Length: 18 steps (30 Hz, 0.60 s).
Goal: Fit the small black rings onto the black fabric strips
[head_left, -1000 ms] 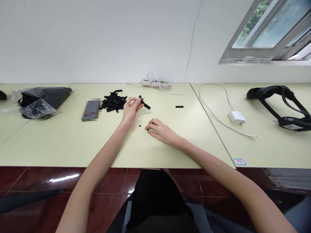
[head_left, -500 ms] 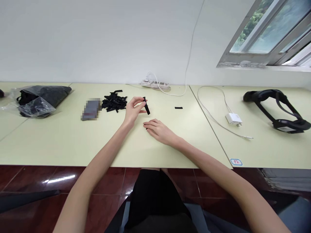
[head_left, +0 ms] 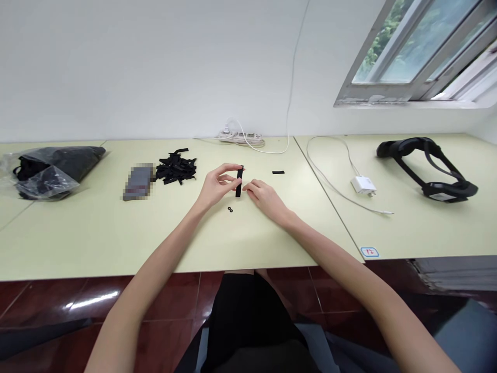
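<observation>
My left hand [head_left: 218, 185] pinches a short black fabric strip [head_left: 239, 187] and holds it upright, its far end between the fingers. Just to the right of the strip is my right hand [head_left: 267, 200], its fingertips drawn together close to the strip's edge. Whatever those fingertips hold, if anything, is too small to make out. Two tiny black rings [head_left: 230, 210] lie on the table in front of my left hand. Beyond it to the left is a loose pile of black fabric strips [head_left: 176, 168]. A single black strip [head_left: 278, 172] lies flat to the right.
A blurred-out grey object [head_left: 139, 181] and a clear plastic bag of black material [head_left: 50, 171] occupy the left. A power strip [head_left: 240, 138] sits by the wall. Rightward are a white charger [head_left: 363, 185] with its cable and a black headset [head_left: 427, 171].
My right hand has lifted off the table spot with the small rings, uncovering them, and come up beside the strip. The strip in my left hand now stands straighter. The view has shifted slightly right.
</observation>
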{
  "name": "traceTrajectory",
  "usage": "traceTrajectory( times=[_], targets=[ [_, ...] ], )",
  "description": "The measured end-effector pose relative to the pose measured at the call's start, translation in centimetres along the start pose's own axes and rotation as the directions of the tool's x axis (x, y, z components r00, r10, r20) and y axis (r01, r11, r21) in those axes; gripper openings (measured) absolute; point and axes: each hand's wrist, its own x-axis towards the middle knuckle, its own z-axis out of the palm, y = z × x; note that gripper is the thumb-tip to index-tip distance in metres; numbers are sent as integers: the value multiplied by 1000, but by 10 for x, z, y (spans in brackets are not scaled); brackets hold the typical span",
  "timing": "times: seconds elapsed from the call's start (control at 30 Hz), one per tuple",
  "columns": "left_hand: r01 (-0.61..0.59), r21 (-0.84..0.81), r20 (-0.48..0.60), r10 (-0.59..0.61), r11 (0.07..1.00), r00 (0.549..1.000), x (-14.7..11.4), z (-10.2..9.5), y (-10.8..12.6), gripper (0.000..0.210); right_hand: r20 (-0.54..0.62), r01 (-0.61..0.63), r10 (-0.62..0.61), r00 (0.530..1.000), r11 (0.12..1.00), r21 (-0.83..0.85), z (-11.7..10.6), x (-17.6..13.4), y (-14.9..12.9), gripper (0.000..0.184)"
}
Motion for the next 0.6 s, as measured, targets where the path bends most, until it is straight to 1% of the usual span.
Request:
traceTrajectory(
  times=[0.07, 0.1, 0.2, 0.27, 0.33, 0.4, 0.47, 0.6],
  targets=[
    [-3, 17, 27, 2, 1000, 1000, -1, 0, 2, 51, -72, -29, 42, 997, 985, 167, -5, 2, -4, 21],
    [-2, 23, 37, 1, 1000, 999, -1, 0, 2, 53, -110, -37, 69, 992, 961, 273, -8, 2, -6, 18],
    [5, 38, 63, -8, 999, 998, -2, 1, 2, 59, -180, -34, 152, 972, 847, 531, -21, 4, -15, 8],
    [8, 48, 74, -12, 999, 997, -4, 2, 2, 61, -174, -54, 209, 962, 774, 631, -29, 3, -21, 11],
    [9, 65, 85, -15, 998, 996, -5, 4, 3, 63, -137, -94, 261, 956, 709, 699, -34, 3, -25, 18],
    [5, 78, 96, -12, 997, 995, -6, 5, 4, 66, -109, -125, 296, 949, 669, 732, -37, 2, -26, 24],
    [-6, 78, 101, -2, 997, 995, -7, 6, 6, 68, -107, -134, 313, 944, 657, 742, -37, 2, -25, 26],
    [-21, 54, 109, 15, 998, 994, -8, 8, 8, 68, -116, -132, 320, 940, 659, 740, -37, 3, -22, 25]
  ],
)
